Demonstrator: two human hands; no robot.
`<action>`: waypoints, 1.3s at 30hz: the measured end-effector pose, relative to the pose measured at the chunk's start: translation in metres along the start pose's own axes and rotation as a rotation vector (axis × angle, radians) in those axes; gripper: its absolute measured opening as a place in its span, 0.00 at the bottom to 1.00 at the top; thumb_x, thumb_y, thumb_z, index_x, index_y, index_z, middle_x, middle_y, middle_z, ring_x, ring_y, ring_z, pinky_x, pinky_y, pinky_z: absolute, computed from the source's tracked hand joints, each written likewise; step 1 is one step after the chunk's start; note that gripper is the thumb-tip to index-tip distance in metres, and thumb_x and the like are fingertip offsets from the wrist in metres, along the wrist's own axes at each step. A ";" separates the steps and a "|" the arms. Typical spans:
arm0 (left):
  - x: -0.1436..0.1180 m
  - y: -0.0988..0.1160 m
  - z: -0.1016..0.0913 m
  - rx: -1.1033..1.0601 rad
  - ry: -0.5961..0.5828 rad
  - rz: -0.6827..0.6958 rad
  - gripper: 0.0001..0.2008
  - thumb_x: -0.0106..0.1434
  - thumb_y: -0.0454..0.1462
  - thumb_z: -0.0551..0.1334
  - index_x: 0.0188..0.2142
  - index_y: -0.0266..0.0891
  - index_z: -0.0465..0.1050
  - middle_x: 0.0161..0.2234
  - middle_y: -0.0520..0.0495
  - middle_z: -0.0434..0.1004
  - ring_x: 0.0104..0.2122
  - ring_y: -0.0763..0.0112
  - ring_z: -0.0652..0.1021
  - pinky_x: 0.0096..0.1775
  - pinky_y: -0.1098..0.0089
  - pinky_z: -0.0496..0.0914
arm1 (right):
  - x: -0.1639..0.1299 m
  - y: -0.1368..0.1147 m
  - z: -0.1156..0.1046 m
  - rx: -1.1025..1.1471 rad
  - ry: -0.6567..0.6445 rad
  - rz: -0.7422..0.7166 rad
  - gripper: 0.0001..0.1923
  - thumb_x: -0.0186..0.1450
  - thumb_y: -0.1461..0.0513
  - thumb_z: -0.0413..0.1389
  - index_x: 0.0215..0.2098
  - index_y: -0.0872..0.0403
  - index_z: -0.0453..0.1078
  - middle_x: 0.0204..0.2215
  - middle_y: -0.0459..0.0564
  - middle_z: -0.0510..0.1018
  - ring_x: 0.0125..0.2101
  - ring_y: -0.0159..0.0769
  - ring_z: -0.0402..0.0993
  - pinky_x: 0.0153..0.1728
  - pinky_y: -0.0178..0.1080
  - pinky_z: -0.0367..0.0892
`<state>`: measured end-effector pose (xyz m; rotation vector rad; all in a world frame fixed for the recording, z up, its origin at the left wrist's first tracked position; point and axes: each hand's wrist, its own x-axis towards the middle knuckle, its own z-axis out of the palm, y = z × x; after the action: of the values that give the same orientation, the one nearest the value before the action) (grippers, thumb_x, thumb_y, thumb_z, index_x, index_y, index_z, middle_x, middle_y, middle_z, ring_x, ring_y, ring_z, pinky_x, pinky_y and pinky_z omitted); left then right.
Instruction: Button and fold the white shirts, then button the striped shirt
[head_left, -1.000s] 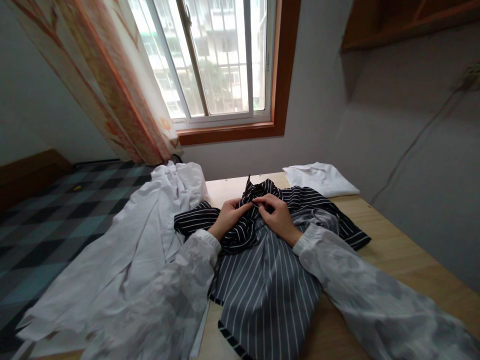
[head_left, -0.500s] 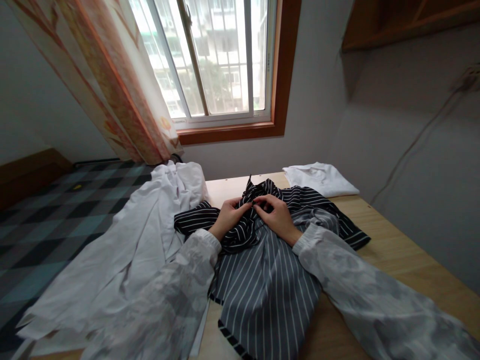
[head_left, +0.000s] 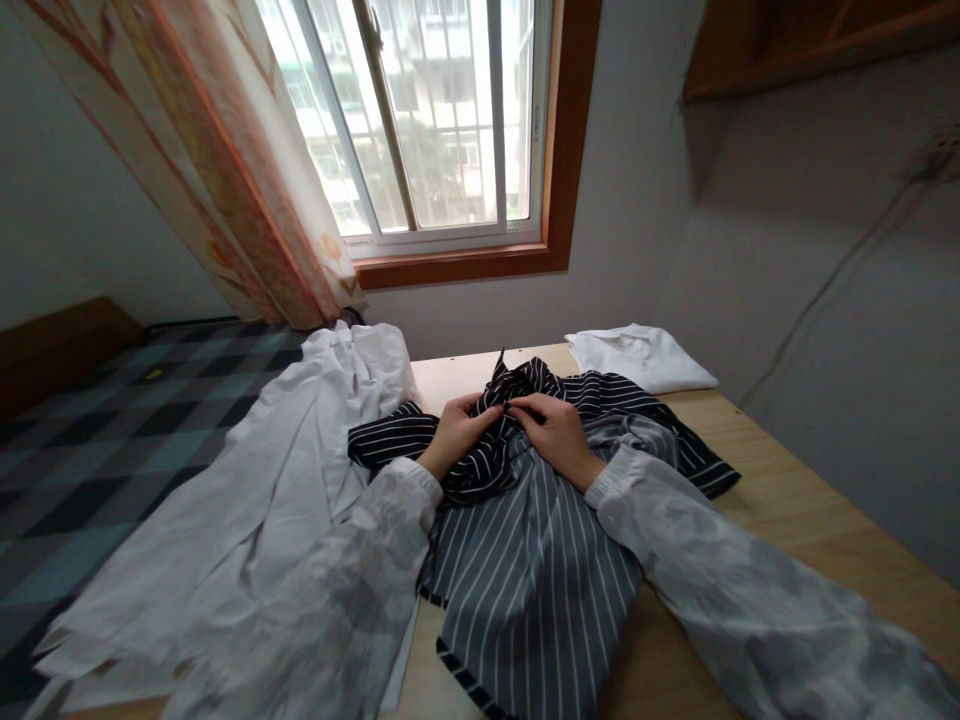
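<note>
Both hands are pinched onto the striped shirt (head_left: 525, 540), left hand (head_left: 457, 432) and right hand (head_left: 555, 432) meeting at the bunched collar area, probably working a button. The shirt's spread flat on the wooden table (head_left: 780, 510) so it stays put, with a white garment (head_left: 247, 520) just beside it.

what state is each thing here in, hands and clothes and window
left hand: pinching the striped shirt
right hand: pinching the striped shirt
striped shirt: spread on the table, bunched at the top
white garment: unfolded, crumpled
white folded cloth: folded flat
curtain: drawn aside
window: appears closed
</note>
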<state>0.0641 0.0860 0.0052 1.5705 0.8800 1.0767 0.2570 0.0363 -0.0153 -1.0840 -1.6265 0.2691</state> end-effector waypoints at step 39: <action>0.006 -0.008 -0.010 -0.221 -0.099 -0.132 0.20 0.55 0.48 0.80 0.35 0.33 0.85 0.31 0.46 0.84 0.30 0.70 0.77 0.35 0.70 0.68 | -0.001 -0.004 -0.002 -0.058 -0.033 -0.077 0.08 0.76 0.59 0.62 0.45 0.45 0.85 0.40 0.49 0.88 0.42 0.45 0.84 0.49 0.46 0.75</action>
<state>0.0561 0.0964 0.0002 1.3519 0.7594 0.9588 0.2568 0.0324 -0.0129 -1.0632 -1.7110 0.1908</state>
